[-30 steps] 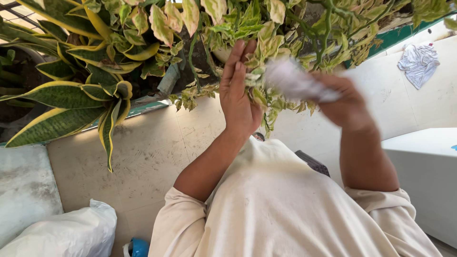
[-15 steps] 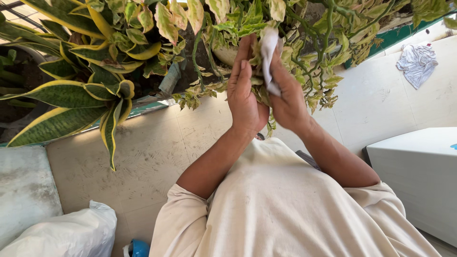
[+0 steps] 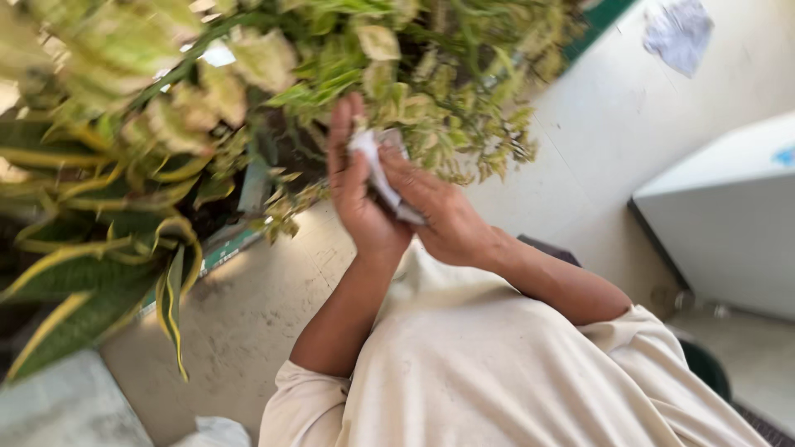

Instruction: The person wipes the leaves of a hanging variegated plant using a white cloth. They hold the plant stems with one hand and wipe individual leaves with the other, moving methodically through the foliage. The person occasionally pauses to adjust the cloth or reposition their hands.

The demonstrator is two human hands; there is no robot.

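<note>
My left hand (image 3: pixel 358 194) is raised flat, palm facing right, against the hanging leaves of a variegated green-and-cream plant (image 3: pixel 431 91). My right hand (image 3: pixel 439 217) presses a crumpled white cloth (image 3: pixel 374 161) against the left palm, fingers curled around it. Whether a leaf lies between the cloth and the palm is hidden. The picture is blurred by motion.
Long yellow-edged sword-shaped leaves (image 3: pixel 91 273) spread at the left. A white box-like unit (image 3: pixel 729 223) stands at the right on the pale tiled floor (image 3: pixel 265 306). Another white rag (image 3: pixel 679 29) lies far at the upper right. My cream shirt (image 3: pixel 497 381) fills the bottom.
The camera view has swung, shifting everything left and tilting it. My right hand with the cloth has slid down along the left palm, after first coming in from the right.
</note>
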